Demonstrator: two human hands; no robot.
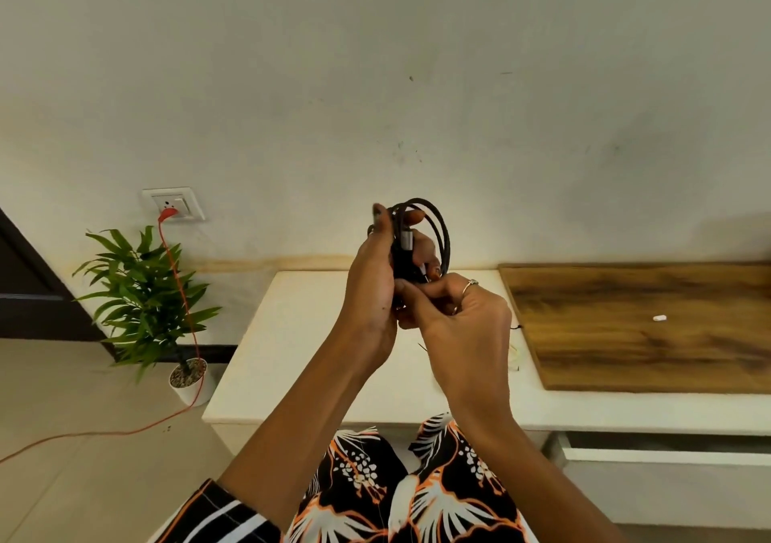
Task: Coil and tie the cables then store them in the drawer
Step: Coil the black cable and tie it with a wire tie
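1. A white table (300, 334) runs along the wall, with a wooden board (634, 325) lying on its right part; the board's right end is cut off by the frame edge.
2. Under the table's right side a white drawer (667, 455) stands pulled open; what it holds cannot be seen from here.
3. A potted plant (146, 292) stands on the floor left of the table, pebbles filling its white pot.
4. An orange cord (183, 313) runs from a wall socket (173, 203) down past the plant and across the floor.
5. The left hand (371, 292) grips a coiled black cable (421, 242), held up in the air above the table.
6. The right hand (463, 313), wearing a ring, pinches the coil's lower part with curled fingers; what it pinches is hidden.
7. A small white object (659, 317) lies on the board, too small to identify.
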